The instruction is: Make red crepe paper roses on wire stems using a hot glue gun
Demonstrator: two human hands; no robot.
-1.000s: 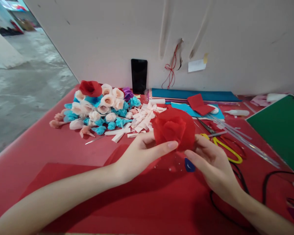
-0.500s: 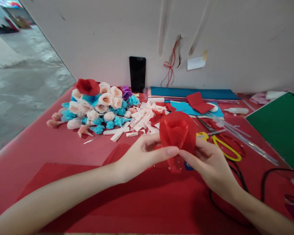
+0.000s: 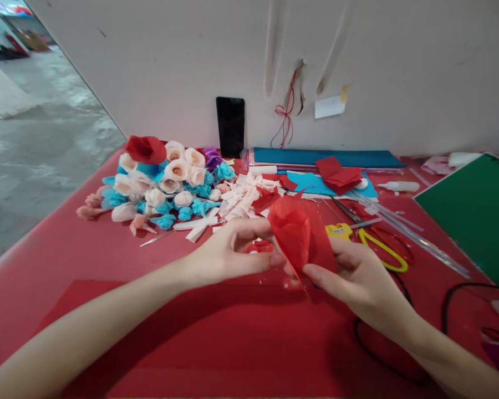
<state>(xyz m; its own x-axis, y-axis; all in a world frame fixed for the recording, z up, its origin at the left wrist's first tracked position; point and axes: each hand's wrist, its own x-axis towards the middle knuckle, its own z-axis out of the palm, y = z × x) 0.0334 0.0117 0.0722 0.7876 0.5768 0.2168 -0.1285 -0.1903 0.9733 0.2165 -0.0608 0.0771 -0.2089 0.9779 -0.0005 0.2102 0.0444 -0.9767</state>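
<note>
A red paper flower (image 3: 298,230) with an open, curled petal is held above the red sheet (image 3: 233,332). My right hand (image 3: 357,271) pinches its lower right side, thumb in front and the other fingers behind. My left hand (image 3: 237,249) touches the flower's left edge, its fingers curled and partly hidden behind the petal. The thumb of my left hand lies lower, near the flower's base. Small red pieces (image 3: 260,245) show between the thumb and fingers of my left hand.
Finished paper flowers (image 3: 177,169) pile at the back left, beside white paper scraps (image 3: 241,199). A black phone (image 3: 230,127) leans on the wall. Yellow-handled scissors (image 3: 382,249), a glue bottle (image 3: 399,187), clear sticks (image 3: 419,238), a black cable (image 3: 444,310) and a green board (image 3: 474,210) lie right.
The red flower has turned and tilted left, its outer petal now spread to the right. My left thumb has moved back from my right thumb. The view has shifted slightly.
</note>
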